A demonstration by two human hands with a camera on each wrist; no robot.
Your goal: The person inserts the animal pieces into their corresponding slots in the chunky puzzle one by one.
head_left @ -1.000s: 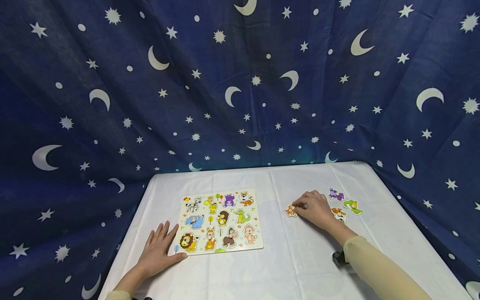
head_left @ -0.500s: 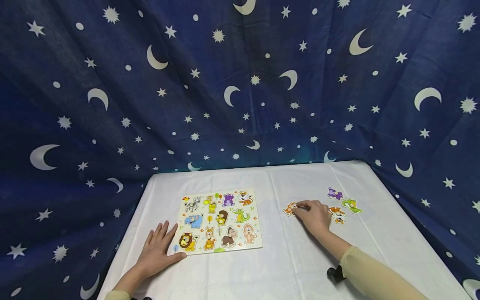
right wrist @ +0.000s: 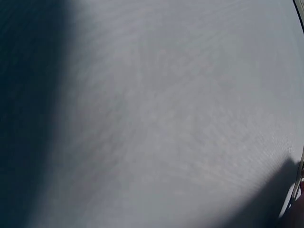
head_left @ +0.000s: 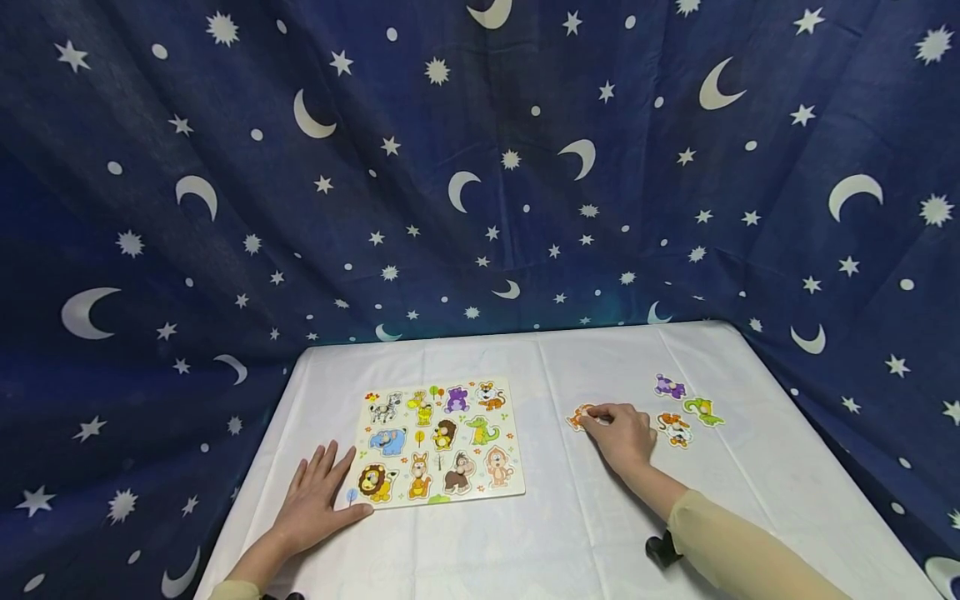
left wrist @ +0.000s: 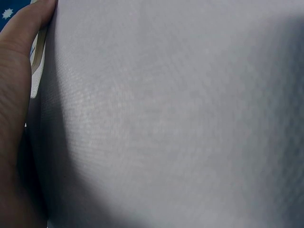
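A dark blue curtain (head_left: pixel 450 125) patterned with pale moons and stars hangs behind a bench (head_left: pixel 480 550) draped in white cloth. A pale board (head_left: pixel 462 437) lies flat on the left half of the bench, its rows of colorful animals including a zebra, an elephant, a lion and a crocodile.

A person's left hand (head_left: pixel 315 500) rests on the cloth at the board's left side, fingers straight and spread apart, the thumb against the near left corner. The right hand (head_left: pixel 622 433), reaching from a cream sleeve (head_left: pixel 742 542), works to the right of the board and well apart from it, thumb and index finger nearly together in a pinch on an orange animal piece (head_left: pixel 578 417), which they partly cover; whether the piece is lifted off the cloth cannot be told.

Beyond that hand, on its right, three loose pieces form a small cluster: a green one (head_left: pixel 702 410), an orange-and-white one (head_left: pixel 675 429) lying nearest the hand, and a purple one (head_left: pixel 670 386) farthest back.
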